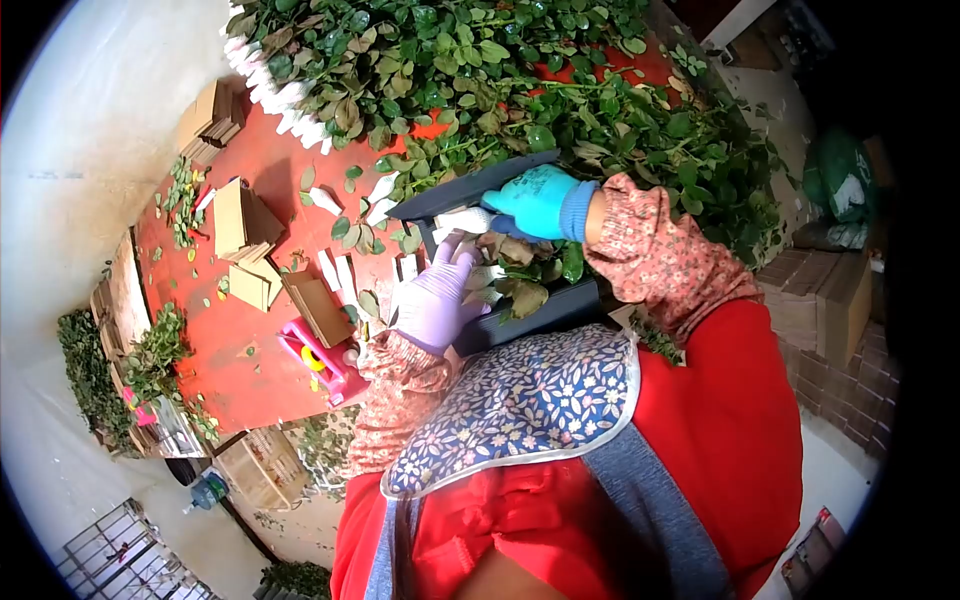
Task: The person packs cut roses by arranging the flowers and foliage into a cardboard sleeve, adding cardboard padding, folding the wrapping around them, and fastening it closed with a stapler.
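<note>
Apparently, white-sleeved green stems (462, 221) are being arranged inside the open black box (545, 314). There, the lavender-gloved left hand (435, 300) has fingers apart; whether the turquoise-gloved right hand (538, 204) grips is unclear. Alignment calls for gentleness.

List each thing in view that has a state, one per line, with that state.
Left hand: gloved in lilac, reaching into the dark tray; grip unclear.
Right hand: gloved in teal, curled at the tray; grip unclear.
Dark tray: open-topped, leafy stems inside.
Green pile: heaped on the table.
Cardboard pieces: stacked in separate piles.
Pink dispenser: untouched.
Red table: strewn with leaves.
</note>
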Tool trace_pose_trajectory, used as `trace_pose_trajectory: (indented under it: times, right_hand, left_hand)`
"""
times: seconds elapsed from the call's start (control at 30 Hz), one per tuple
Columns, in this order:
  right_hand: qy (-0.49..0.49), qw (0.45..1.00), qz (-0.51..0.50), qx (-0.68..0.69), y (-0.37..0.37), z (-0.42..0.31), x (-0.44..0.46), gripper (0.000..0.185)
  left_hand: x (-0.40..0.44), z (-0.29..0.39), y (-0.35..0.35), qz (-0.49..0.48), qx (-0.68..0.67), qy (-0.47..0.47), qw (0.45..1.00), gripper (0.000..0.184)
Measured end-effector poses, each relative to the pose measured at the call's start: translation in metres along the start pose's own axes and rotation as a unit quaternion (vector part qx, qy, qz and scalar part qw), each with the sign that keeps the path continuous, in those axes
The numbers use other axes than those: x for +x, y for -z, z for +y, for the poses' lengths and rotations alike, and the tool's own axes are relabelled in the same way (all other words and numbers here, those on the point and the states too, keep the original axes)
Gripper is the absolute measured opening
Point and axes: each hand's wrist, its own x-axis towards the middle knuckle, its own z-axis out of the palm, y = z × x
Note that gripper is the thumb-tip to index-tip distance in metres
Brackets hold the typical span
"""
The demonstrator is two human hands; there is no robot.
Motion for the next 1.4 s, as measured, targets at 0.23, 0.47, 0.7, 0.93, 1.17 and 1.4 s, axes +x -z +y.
trace_pose_trajectory:
  times: [0.23,0.47,0.7,0.93,1.17,1.4]
  right_hand:
    - [0.055,0.992,0.112,0.009,-0.017,0.005,0.0,0.024]
    - [0.089,0.974,0.205,-0.037,-0.024,-0.001,-0.001,0.018]
    - [0.112,0.97,0.213,-0.041,-0.034,0.002,0.004,0.025]
    - [0.108,0.969,0.218,-0.05,-0.036,0.005,0.002,0.028]
    - [0.069,0.986,0.15,-0.005,-0.038,0.002,0.007,0.018]
    - [0.049,0.967,0.231,0.097,-0.042,0.005,0.002,0.025]
  left_hand:
    - [0.002,0.002,0.004,-0.019,-0.029,0.001,0.999,0.069]
    - [-0.01,-0.017,0.001,0.224,-0.132,-0.01,0.966,0.026]
    - [0.016,-0.023,0.0,0.242,0.002,0.009,0.97,0.026]
    - [0.007,-0.043,-0.006,0.35,-0.065,-0.027,0.934,0.008]
    - [-0.046,-0.074,-0.021,0.334,-0.594,0.015,0.731,0.011]
    - [-0.034,-0.064,-0.06,0.277,-0.801,0.108,0.519,0.013]
